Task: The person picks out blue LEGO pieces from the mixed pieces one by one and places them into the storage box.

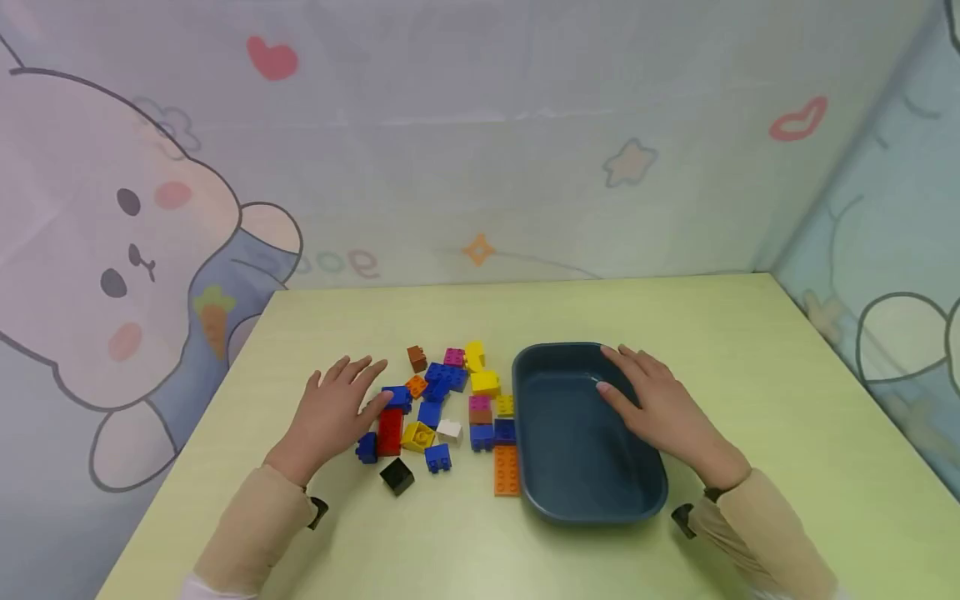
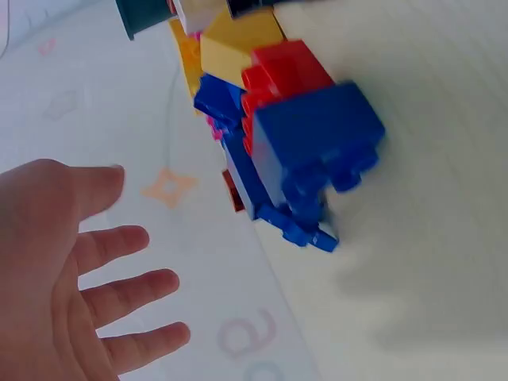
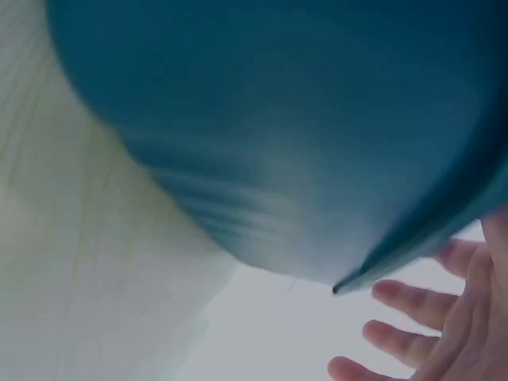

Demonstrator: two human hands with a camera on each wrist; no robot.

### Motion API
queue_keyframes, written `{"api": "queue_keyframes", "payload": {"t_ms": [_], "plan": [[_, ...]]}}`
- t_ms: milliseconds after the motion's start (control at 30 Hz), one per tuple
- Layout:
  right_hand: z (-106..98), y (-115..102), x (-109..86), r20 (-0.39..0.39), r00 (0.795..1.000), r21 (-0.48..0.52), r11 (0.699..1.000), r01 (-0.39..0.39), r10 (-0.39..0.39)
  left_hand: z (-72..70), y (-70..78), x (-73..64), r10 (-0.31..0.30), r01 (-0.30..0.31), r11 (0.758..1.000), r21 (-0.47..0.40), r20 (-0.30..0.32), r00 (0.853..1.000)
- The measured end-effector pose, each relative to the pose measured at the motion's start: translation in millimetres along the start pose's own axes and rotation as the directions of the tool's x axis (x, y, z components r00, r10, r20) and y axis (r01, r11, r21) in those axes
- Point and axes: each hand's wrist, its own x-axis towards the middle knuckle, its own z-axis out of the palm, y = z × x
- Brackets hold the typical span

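My left hand [image 1: 335, 412] hovers at the left side of a loose pile of toy building bricks, fingers spread, nothing in its grasp. Nearest its thumb in the head view are a blue brick [image 1: 397, 398] and a red brick [image 1: 390, 432]. The left wrist view shows the blue brick [image 2: 317, 131] beyond the fingers, with the red brick [image 2: 287, 73] behind it. My right hand [image 1: 667, 408] is at the right rim of a dark blue plastic bin [image 1: 588, 504], its thumb over the inside. In the right wrist view its other fingers [image 3: 417, 303] extend loosely outside the bin wall [image 3: 262, 103].
A black brick [image 1: 397, 477] lies at the pile's front. An orange plate brick [image 1: 506, 471] lies right along the bin's left wall. White [image 1: 449, 432] and yellow [image 1: 417, 437] bricks sit amid the pile. A printed cloth [image 1: 450, 150] hangs behind the pale yellow table [image 1: 420, 558].
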Motion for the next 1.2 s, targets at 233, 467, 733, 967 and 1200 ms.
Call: {"api": "queue_keyframes", "payload": {"t_ms": [233,467,733,967,1200], "plan": [[-1,19,-9.9,-0.004,0.992,0.134,0.984,-0.121,0.123,3.9,-9.9,-0.4,-0.009,0.009,1.000,0.020,0.003,1.000],[7,30,-18.2,0.054,0.982,0.216,0.958,-0.188,0.180,15.3,-14.1,1.9,-0.080,0.080,0.997,0.003,0.130,0.988],[12,36,-17.2,0.063,0.979,0.268,0.942,-0.201,0.192,27.0,-19.4,7.4,-0.120,0.145,0.985,-0.097,0.222,0.968],[18,36,-16.0,0.107,0.962,0.278,0.921,-0.273,0.253,32.6,-25.0,10.0,-0.127,0.168,0.968,-0.187,0.213,0.969],[20,37,-19.2,0.165,0.936,0.271,0.899,-0.345,0.309,40.3,-26.1,12.9,-0.114,0.152,0.972,-0.180,0.203,0.972]]}}
